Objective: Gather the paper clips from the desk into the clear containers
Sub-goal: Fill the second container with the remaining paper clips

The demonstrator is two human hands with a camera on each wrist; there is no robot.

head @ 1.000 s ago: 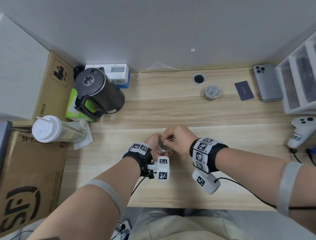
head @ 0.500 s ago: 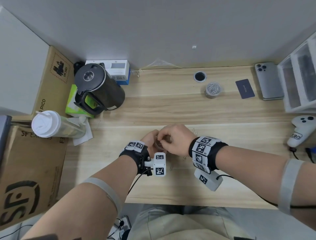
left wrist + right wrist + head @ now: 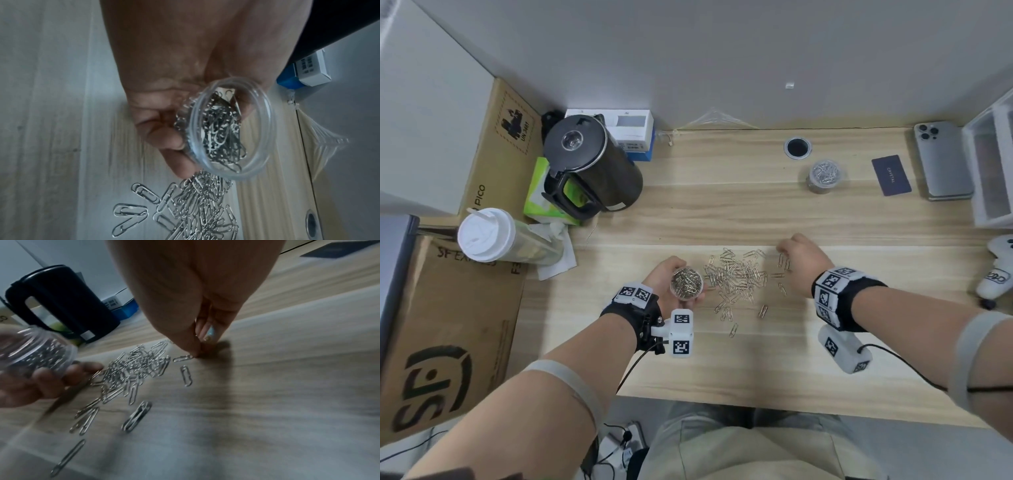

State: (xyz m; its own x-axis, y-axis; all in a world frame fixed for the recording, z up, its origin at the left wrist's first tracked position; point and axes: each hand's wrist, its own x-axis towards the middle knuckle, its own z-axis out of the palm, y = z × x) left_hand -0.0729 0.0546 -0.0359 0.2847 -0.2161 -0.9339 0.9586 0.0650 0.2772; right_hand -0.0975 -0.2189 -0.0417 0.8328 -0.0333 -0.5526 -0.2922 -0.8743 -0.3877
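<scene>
Just right of the clear container (image 3: 686, 283) gripped by the left hand (image 3: 671, 278), paper clips (image 3: 736, 277) litter the wooden desk (image 3: 756, 359); the right hand (image 3: 799, 262) seemingly pinches one.

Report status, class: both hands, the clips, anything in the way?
Left hand grips clear container, part full. Right hand fingers down on a loose clip. Clip pile on desk, unobstructed.

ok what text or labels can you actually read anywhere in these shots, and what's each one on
"CRYSTAL": dark blue card on the wooden desk.
"PICO": tall brown cardboard box by the wall.
"UN 3481": stamp on the same box.
"SF EX...", partly hidden: large brown cardboard carton at the left, which also bears a big "SF" logo.
Too small or blurred: print on the white and blue box, logo on the white controller.
</scene>
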